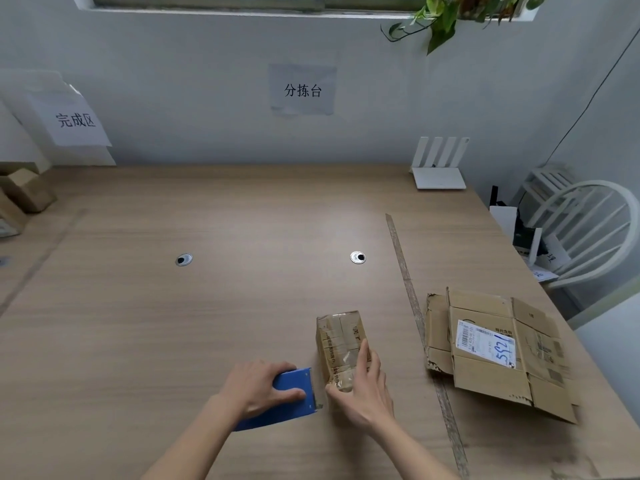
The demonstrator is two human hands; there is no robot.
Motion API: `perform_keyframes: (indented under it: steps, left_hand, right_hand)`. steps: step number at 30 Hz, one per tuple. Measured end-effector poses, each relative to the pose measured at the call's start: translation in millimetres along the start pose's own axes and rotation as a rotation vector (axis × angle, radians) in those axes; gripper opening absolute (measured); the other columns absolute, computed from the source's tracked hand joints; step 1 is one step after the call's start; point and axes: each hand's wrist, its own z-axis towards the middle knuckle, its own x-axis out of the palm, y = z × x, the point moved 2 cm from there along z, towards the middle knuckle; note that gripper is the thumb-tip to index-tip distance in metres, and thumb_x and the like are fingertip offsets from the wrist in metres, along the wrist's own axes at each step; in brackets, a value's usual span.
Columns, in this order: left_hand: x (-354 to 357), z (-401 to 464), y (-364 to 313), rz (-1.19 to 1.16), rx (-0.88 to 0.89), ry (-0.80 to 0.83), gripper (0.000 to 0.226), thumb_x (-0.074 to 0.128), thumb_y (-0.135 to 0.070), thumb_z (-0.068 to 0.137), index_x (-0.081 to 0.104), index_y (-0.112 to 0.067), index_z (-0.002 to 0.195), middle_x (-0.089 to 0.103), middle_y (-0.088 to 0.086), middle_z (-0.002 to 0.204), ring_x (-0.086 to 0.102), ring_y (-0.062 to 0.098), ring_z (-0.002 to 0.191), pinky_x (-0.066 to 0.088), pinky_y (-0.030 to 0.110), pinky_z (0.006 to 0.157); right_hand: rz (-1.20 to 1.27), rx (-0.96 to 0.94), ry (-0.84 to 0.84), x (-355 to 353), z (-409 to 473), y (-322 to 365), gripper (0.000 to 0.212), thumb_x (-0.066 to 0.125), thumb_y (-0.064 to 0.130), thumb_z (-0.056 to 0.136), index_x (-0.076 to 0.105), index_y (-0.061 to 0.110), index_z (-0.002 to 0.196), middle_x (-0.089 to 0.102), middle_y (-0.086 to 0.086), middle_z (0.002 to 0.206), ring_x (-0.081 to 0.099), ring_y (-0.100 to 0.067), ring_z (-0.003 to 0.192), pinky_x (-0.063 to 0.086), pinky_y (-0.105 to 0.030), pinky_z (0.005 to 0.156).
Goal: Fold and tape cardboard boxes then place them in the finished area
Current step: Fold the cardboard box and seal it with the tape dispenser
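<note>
From the head camera we're looking down at a wide wood-grain table (207,323). Our left hand (258,388) is wrapped around a blue tape dispenser (292,396), fingers curled over its top, and its front edge sits right up against the near end of a small brown taped-up cardboard box (341,348). Our right hand (363,389) holds that box from the right side, thumb at the near bottom corner and fingers lying along its side, loosely curved. The box lies on the table just right of centre, close to us.

Off to the right, past a strip of worn tape (415,323) running down the tabletop, there's a flattened brown cardboard box with a white shipping label (491,355). Far left, under a paper sign reading 完成区 (74,119), a few small brown boxes (24,192) sit stacked. A white router (440,168) stands by the back wall.
</note>
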Motion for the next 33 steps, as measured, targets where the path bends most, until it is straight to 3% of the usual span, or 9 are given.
perform_keyframes:
  steps: [5, 8, 20, 25, 30, 33]
  left_hand:
    - [-1.0, -2.0, 4.6, -0.064, -0.014, 0.027, 0.069, 0.040, -0.090, 0.073, 0.054, -0.051, 0.128, 0.068, -0.020, 0.108, 0.059, 0.006, 0.087, 0.046, 0.028, 0.076]
    - [-1.1, -2.4, 9.1, -0.063, -0.034, 0.018, 0.066, 0.041, -0.088, 0.072, 0.057, -0.051, 0.124, 0.068, -0.021, 0.103, 0.060, 0.006, 0.086, 0.043, 0.027, 0.072]
    - [56.7, 33.4, -33.9, 0.253, -0.150, -0.077, 0.053, 0.042, -0.074, 0.085, 0.061, -0.028, 0.104, 0.070, -0.001, 0.099, 0.067, 0.025, 0.090, 0.039, 0.035, 0.063]
    - [65.1, 26.8, -5.8, 0.269, -0.200, -0.026, 0.045, 0.044, -0.069, 0.085, 0.058, -0.026, 0.094, 0.069, -0.002, 0.096, 0.066, 0.023, 0.087, 0.036, 0.032, 0.061]
    - [81.3, 17.1, 11.9, 0.173, -0.201, -0.121, 0.053, 0.037, -0.075, 0.084, 0.054, -0.035, 0.114, 0.070, -0.007, 0.099, 0.066, 0.018, 0.088, 0.033, 0.032, 0.058]
    - [83.4, 17.9, 19.5, 0.133, -0.221, -0.148, 0.056, 0.038, -0.076, 0.087, 0.045, -0.043, 0.132, 0.070, -0.010, 0.109, 0.067, 0.016, 0.095, 0.036, 0.030, 0.060]
  right_hand:
    - [0.011, -0.006, 0.000, -2.5, 0.9, -4.7, 0.126, 0.060, 0.069, 0.077, -0.034, 0.030, 0.151, -0.006, -0.004, 0.167, 0.018, -0.030, 0.150, 0.034, -0.045, 0.115]
    - [-0.003, -0.026, -0.003, -2.5, 0.6, -6.0, 0.126, 0.059, 0.070, 0.077, -0.036, 0.029, 0.149, -0.005, -0.004, 0.167, 0.019, -0.030, 0.150, 0.035, -0.045, 0.115]
    - [-0.022, -0.024, -0.069, 9.6, -5.2, -6.0, 0.130, 0.059, 0.071, 0.077, -0.046, 0.029, 0.141, -0.001, -0.005, 0.164, 0.021, -0.028, 0.148, 0.038, -0.041, 0.114]
    - [-0.001, -0.009, -0.090, -8.0, 4.8, -12.2, 0.126, 0.057, 0.072, 0.069, -0.026, 0.031, 0.155, 0.013, -0.005, 0.160, 0.035, -0.025, 0.139, 0.049, -0.042, 0.101]
    - [-0.064, -0.004, -0.076, -7.2, 6.7, -13.2, 0.137, 0.057, 0.085, 0.061, -0.032, 0.032, 0.152, 0.004, -0.003, 0.164, 0.029, -0.028, 0.145, 0.041, -0.044, 0.110]
    - [-0.100, 0.021, -0.162, -2.7, 7.9, -10.7, 0.133, 0.058, 0.077, 0.060, -0.022, 0.030, 0.155, 0.018, -0.007, 0.158, 0.035, -0.025, 0.139, 0.042, -0.039, 0.108]
